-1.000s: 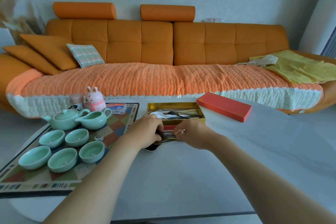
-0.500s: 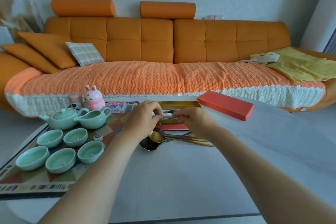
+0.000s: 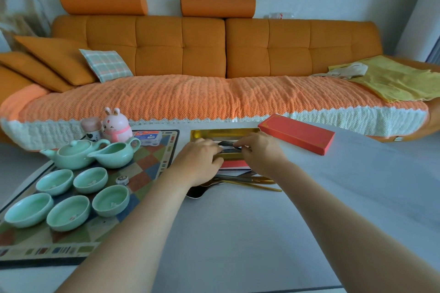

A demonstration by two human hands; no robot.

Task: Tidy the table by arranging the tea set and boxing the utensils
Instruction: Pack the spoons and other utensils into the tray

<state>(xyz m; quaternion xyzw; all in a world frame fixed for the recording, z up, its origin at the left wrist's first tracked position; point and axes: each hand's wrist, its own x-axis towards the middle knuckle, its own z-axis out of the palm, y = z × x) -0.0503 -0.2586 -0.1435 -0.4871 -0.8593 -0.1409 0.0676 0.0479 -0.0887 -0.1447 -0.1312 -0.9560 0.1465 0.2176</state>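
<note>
A gold utensil box (image 3: 225,133) lies open at the table's far middle, with its red lid (image 3: 296,133) to the right. My left hand (image 3: 198,162) and my right hand (image 3: 260,152) are over the box, together holding a dark utensil (image 3: 227,144) inside it by its two ends. Loose gold and dark spoons and chopsticks (image 3: 240,182) lie on the table just in front of the box, partly hidden under my hands. The pale green teapot (image 3: 75,153), pitcher (image 3: 114,153) and several cups (image 3: 90,179) sit on the chequered mat (image 3: 147,162) at left.
A pink rabbit figure (image 3: 116,125), a small jar (image 3: 91,127) and a blue-white packet (image 3: 147,137) stand at the mat's far edge. A tiny round cap (image 3: 122,180) lies among the cups. The orange sofa (image 3: 214,54) runs behind the table.
Both hands lifted a utensil from the loose pile in front of the box and carried it forward into the box. The remaining utensils stay on the table.
</note>
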